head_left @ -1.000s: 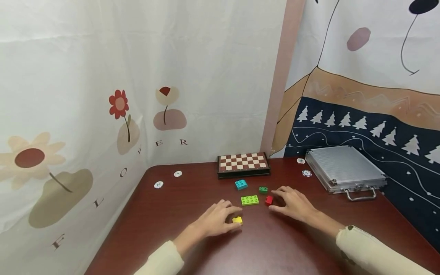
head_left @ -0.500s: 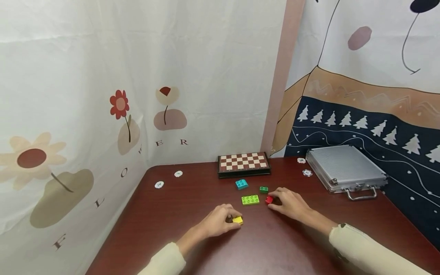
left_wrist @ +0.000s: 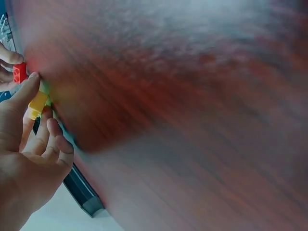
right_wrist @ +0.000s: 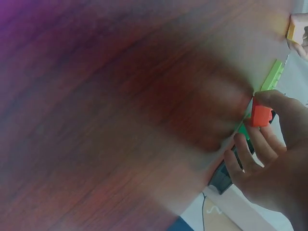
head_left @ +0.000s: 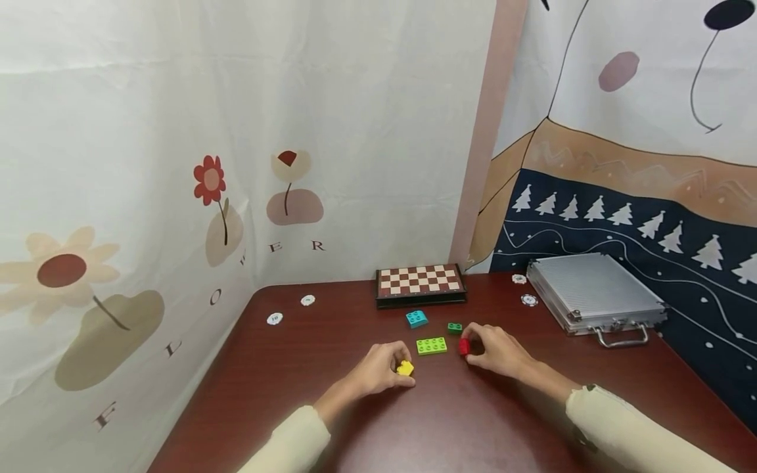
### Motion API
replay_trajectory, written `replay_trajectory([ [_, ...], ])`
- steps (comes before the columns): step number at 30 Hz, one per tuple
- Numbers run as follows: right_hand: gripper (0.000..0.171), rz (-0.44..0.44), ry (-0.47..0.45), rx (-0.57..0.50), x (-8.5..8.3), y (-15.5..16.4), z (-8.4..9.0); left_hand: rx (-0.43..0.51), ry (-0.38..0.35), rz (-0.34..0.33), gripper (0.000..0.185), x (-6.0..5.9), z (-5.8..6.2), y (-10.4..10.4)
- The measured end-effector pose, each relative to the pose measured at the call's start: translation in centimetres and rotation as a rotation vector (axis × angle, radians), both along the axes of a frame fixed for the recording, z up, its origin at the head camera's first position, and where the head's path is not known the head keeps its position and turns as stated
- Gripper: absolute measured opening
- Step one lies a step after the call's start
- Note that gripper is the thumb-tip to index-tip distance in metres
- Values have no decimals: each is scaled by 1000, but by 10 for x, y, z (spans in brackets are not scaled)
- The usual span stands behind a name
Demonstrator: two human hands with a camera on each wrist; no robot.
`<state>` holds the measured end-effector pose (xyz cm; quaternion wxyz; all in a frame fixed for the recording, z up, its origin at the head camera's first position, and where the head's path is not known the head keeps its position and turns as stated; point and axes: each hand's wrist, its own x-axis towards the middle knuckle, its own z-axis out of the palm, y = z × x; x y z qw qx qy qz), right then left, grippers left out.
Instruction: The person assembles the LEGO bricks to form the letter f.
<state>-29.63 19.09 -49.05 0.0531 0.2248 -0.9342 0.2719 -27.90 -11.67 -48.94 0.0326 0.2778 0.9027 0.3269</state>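
Note:
My left hand (head_left: 378, 369) pinches a yellow toy brick (head_left: 405, 368) between thumb and fingers; the brick is tilted, its studs toward the palm. In the left wrist view the yellow brick (left_wrist: 38, 104) shows between thumb and fingertips. To the right, my right hand (head_left: 499, 351) grips a red toy brick (head_left: 464, 347), seen in the right wrist view as a red block (right_wrist: 261, 113) between thumb and index finger. A lime green brick (head_left: 432, 345) with two rows of studs lies between the hands. Behind it are a small dark green brick (head_left: 454, 328) and a blue brick (head_left: 416, 318).
A chessboard box (head_left: 421, 286) stands at the table's back edge. At the right back lies a silver case (head_left: 597, 289) with its handle toward me. Poker chips lie on both sides, one white chip (head_left: 275, 318) at left and a patterned chip (head_left: 529, 300) near the case.
The left hand has closed on the yellow brick, tilted it and moved it slightly away from me. The right hand has closed in on the red brick and turned it a little.

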Motion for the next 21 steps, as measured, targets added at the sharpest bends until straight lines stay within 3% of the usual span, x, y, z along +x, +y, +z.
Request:
replay_trajectory([
  [9,34,23,15,-47,-4,5,-5,-32,-9,29,42,-7,-2,8],
  [16,43,67,-1,-60,-6,8,-6,-35,11,-35,51,-8,1,3],
  [21,44,99,13,-45,-7,11,-6,2,-13,-82,50,-8,3,-7],
])
